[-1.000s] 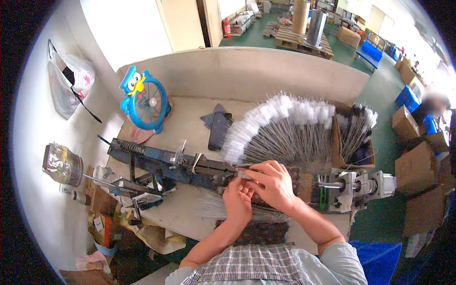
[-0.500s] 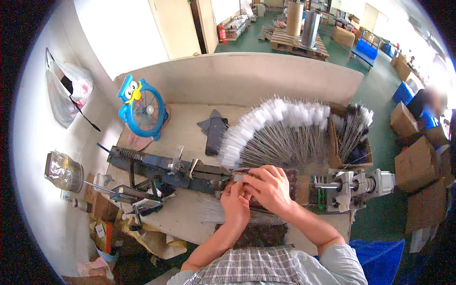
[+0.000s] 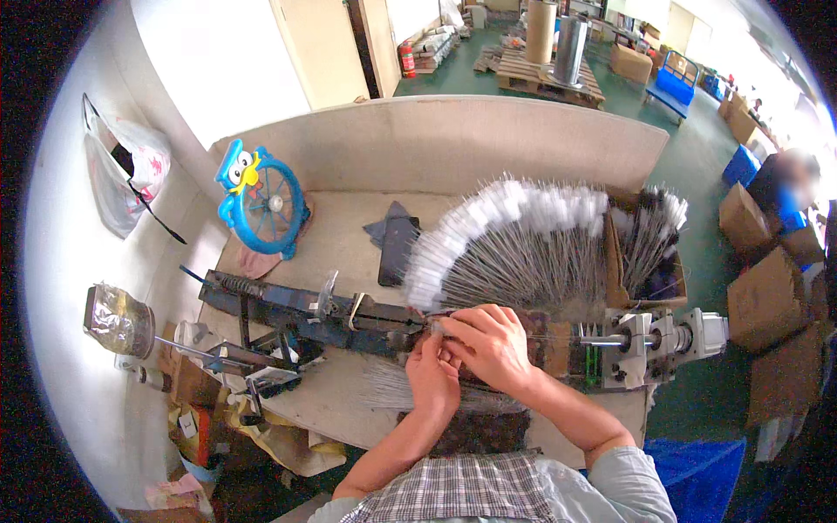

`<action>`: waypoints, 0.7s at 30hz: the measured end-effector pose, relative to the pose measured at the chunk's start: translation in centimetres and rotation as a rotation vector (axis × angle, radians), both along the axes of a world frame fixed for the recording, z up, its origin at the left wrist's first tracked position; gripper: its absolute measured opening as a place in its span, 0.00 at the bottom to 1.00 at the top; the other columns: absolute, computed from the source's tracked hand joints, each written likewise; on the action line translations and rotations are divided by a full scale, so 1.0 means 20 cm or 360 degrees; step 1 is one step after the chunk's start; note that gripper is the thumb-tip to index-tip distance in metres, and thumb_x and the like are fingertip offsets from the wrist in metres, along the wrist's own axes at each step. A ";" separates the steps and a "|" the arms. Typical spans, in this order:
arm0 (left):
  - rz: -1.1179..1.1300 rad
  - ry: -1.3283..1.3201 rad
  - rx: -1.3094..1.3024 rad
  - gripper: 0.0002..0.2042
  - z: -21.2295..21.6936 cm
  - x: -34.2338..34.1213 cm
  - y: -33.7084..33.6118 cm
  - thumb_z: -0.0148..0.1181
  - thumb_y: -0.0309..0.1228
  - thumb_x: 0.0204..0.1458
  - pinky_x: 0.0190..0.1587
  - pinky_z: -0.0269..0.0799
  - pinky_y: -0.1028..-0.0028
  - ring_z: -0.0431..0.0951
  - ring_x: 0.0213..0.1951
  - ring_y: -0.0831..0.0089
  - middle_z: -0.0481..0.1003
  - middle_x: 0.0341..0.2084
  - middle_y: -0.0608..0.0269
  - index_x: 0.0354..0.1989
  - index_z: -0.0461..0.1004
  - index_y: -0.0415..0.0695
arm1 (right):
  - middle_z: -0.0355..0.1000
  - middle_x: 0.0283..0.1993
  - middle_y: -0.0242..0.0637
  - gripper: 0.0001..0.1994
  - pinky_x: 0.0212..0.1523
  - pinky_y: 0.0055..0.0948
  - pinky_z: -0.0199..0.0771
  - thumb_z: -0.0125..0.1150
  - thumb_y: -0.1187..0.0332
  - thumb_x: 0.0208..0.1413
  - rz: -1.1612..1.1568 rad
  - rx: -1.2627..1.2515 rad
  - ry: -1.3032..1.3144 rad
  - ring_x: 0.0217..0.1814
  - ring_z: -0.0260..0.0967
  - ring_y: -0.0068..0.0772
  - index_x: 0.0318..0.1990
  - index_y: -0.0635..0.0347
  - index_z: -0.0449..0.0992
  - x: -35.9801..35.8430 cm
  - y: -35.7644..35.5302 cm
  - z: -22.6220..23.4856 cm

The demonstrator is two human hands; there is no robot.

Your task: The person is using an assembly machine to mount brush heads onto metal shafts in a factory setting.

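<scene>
My left hand (image 3: 433,379) and my right hand (image 3: 493,347) meet at the middle of a long bench machine. Both are closed, thumbs and fingers pinched together around a small whitish bit at the end of the machine's dark rail (image 3: 377,325). Fingers cover most of that bit, so its kind cannot be made out. To the right of my right hand, a thin wire runs toward a metal spindle (image 3: 617,341) with a motor-like block. Behind my hands fans out a large pile of wire-stemmed brushes (image 3: 523,235) with white tufts. Loose pale bristles (image 3: 392,385) lie below the rail.
A box of dark-tufted wire brushes (image 3: 645,253) stands right of the pile. Left of it lie a black phone (image 3: 399,251) and a blue cartoon fan (image 3: 270,205). A raised board (image 3: 453,144) borders the table's back. Cardboard boxes (image 3: 767,301) and a person are at the right.
Both hands stay at the same spot with small finger shifts; the right fingertips now cover more of the whitish bit. The view has shifted very slightly.
</scene>
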State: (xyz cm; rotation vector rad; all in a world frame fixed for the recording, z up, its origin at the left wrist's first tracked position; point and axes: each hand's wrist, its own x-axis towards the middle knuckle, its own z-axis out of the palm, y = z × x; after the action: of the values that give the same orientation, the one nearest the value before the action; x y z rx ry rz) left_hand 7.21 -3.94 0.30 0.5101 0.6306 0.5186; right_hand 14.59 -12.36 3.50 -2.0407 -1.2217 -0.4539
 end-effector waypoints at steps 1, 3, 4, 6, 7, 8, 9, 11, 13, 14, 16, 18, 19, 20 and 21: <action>-0.0009 -0.0031 -0.0013 0.02 -0.01 0.00 0.00 0.52 0.27 0.53 0.30 0.65 0.81 0.66 0.26 0.84 0.67 0.23 0.72 0.29 0.68 0.45 | 0.73 0.38 0.27 0.14 0.40 0.32 0.65 0.65 0.65 0.36 -0.0001 0.0022 0.0036 0.39 0.69 0.31 0.36 0.51 0.78 0.00 0.01 0.00; -0.0018 -0.0063 -0.0023 0.02 -0.01 0.00 0.01 0.51 0.26 0.54 0.28 0.64 0.81 0.65 0.24 0.84 0.66 0.22 0.72 0.29 0.68 0.45 | 0.73 0.37 0.27 0.15 0.40 0.31 0.65 0.65 0.66 0.36 -0.0042 0.0029 0.0011 0.39 0.69 0.31 0.37 0.52 0.78 -0.01 0.02 0.00; -0.0004 -0.0058 -0.0047 0.02 -0.01 -0.01 0.01 0.51 0.26 0.54 0.28 0.63 0.81 0.65 0.24 0.84 0.66 0.22 0.72 0.29 0.68 0.44 | 0.73 0.37 0.26 0.15 0.40 0.31 0.66 0.65 0.66 0.36 -0.0096 0.0023 0.0012 0.38 0.69 0.30 0.37 0.52 0.77 -0.01 0.03 0.00; 0.0018 -0.0059 -0.0066 0.02 0.01 -0.01 0.01 0.50 0.25 0.54 0.27 0.63 0.81 0.65 0.23 0.84 0.66 0.21 0.72 0.30 0.68 0.44 | 0.73 0.36 0.26 0.15 0.39 0.31 0.66 0.65 0.66 0.36 -0.0088 0.0054 -0.0007 0.38 0.69 0.30 0.36 0.52 0.77 -0.02 0.03 0.00; -0.0009 -0.0006 -0.0033 0.02 0.01 -0.01 0.01 0.50 0.25 0.54 0.27 0.63 0.81 0.65 0.23 0.84 0.66 0.21 0.72 0.30 0.68 0.44 | 0.73 0.36 0.26 0.14 0.39 0.31 0.66 0.65 0.66 0.36 -0.0103 0.0073 0.0014 0.38 0.69 0.30 0.36 0.53 0.78 -0.02 0.03 0.01; -0.0048 -0.0069 -0.0065 0.02 0.02 -0.01 0.01 0.50 0.25 0.54 0.27 0.64 0.81 0.66 0.23 0.84 0.66 0.20 0.72 0.30 0.68 0.44 | 0.73 0.36 0.26 0.14 0.39 0.31 0.66 0.65 0.66 0.36 -0.0095 0.0075 -0.0009 0.38 0.69 0.30 0.36 0.53 0.78 -0.02 0.02 0.01; -0.0038 0.0049 -0.0003 0.02 0.02 -0.01 0.00 0.50 0.25 0.54 0.27 0.64 0.81 0.66 0.23 0.84 0.66 0.20 0.72 0.30 0.68 0.44 | 0.73 0.36 0.26 0.14 0.39 0.31 0.65 0.65 0.66 0.36 -0.0088 0.0072 -0.0012 0.38 0.69 0.30 0.35 0.52 0.78 -0.02 0.01 0.01; -0.0046 -0.0051 -0.0036 0.02 0.02 0.00 0.00 0.51 0.25 0.54 0.29 0.66 0.81 0.67 0.23 0.83 0.66 0.20 0.72 0.30 0.68 0.43 | 0.73 0.37 0.26 0.13 0.39 0.30 0.65 0.65 0.66 0.36 -0.0089 0.0060 -0.0008 0.38 0.69 0.29 0.35 0.52 0.78 -0.02 -0.01 0.01; -0.0047 0.0018 0.0034 0.01 0.02 0.00 0.00 0.51 0.25 0.54 0.30 0.66 0.82 0.66 0.23 0.83 0.66 0.20 0.72 0.31 0.68 0.43 | 0.72 0.37 0.26 0.12 0.39 0.31 0.65 0.64 0.66 0.36 -0.0109 0.0012 -0.0007 0.38 0.69 0.30 0.34 0.50 0.78 -0.02 -0.01 0.02; -0.0076 -0.0068 0.0022 0.01 0.01 0.00 0.00 0.51 0.25 0.53 0.30 0.67 0.82 0.66 0.23 0.84 0.65 0.19 0.72 0.31 0.68 0.43 | 0.72 0.37 0.26 0.12 0.39 0.31 0.65 0.64 0.66 0.36 -0.0101 0.0002 -0.0020 0.38 0.69 0.30 0.34 0.50 0.78 -0.02 -0.02 0.03; -0.0085 -0.0014 0.0085 0.02 0.00 0.00 0.01 0.51 0.25 0.53 0.32 0.68 0.81 0.68 0.25 0.82 0.67 0.21 0.71 0.33 0.68 0.42 | 0.72 0.38 0.26 0.12 0.40 0.31 0.65 0.64 0.66 0.37 -0.0097 -0.0056 -0.0001 0.38 0.68 0.30 0.34 0.49 0.78 -0.02 -0.02 0.04; -0.0134 -0.0068 0.0122 0.03 0.00 -0.01 0.01 0.51 0.25 0.53 0.34 0.70 0.80 0.70 0.26 0.81 0.69 0.24 0.69 0.35 0.68 0.41 | 0.72 0.38 0.26 0.12 0.41 0.32 0.65 0.64 0.66 0.37 -0.0072 -0.0005 0.0001 0.39 0.68 0.30 0.34 0.50 0.78 -0.02 -0.04 0.06; -0.0137 -0.0099 0.0082 0.06 0.00 -0.01 0.02 0.50 0.27 0.54 0.38 0.71 0.76 0.71 0.31 0.77 0.70 0.28 0.65 0.37 0.67 0.40 | 0.72 0.38 0.26 0.12 0.41 0.32 0.65 0.64 0.66 0.37 -0.0062 0.0004 0.0034 0.40 0.68 0.30 0.35 0.50 0.78 -0.02 -0.05 0.07; -0.0164 -0.0209 0.0044 0.08 0.00 -0.02 0.01 0.49 0.30 0.55 0.43 0.72 0.71 0.73 0.35 0.73 0.71 0.33 0.61 0.40 0.66 0.39 | 0.72 0.38 0.26 0.12 0.41 0.32 0.65 0.64 0.66 0.37 -0.0054 0.0030 0.0012 0.40 0.68 0.30 0.35 0.50 0.78 -0.01 -0.07 0.08; -0.0139 -0.0136 0.0044 0.08 0.01 -0.02 0.01 0.49 0.30 0.55 0.43 0.72 0.71 0.73 0.35 0.73 0.71 0.33 0.61 0.40 0.66 0.39 | 0.72 0.36 0.27 0.11 0.41 0.32 0.64 0.64 0.66 0.38 -0.0097 -0.0037 -0.0011 0.40 0.68 0.30 0.34 0.52 0.78 -0.01 -0.09 0.08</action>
State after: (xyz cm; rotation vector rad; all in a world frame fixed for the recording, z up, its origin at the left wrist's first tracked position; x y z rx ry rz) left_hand 6.81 -3.65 0.42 0.5367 0.5180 0.4643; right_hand 14.49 -14.11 5.18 -2.1027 -1.1763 -0.4778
